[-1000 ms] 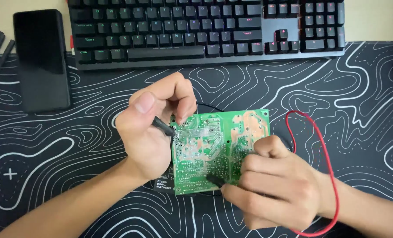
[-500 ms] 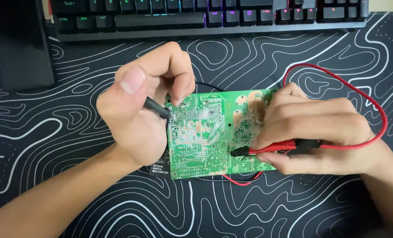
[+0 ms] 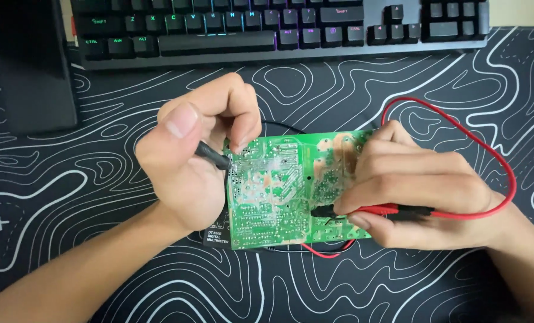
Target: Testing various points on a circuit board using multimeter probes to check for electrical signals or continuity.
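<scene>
A green circuit board (image 3: 279,191) lies solder side up in the middle of the patterned desk mat (image 3: 99,179). My left hand (image 3: 189,161) grips a black test probe (image 3: 212,156), its tip touching the board's upper left edge. My right hand (image 3: 416,197) holds a red test probe (image 3: 369,210) flat, with its tip on the board's lower right area. The red lead (image 3: 488,149) loops from that probe up and around my right hand. A black meter (image 3: 218,236) lies mostly hidden beneath the board.
A black keyboard (image 3: 279,27) with lit keys runs along the far edge. A dark flat phone (image 3: 30,66) lies at the far left. A thin black wire (image 3: 279,127) curves behind the board.
My right hand has turned the red probe to lie flat and set its tip on the board's lower right. The view has moved closer. My left hand stays put.
</scene>
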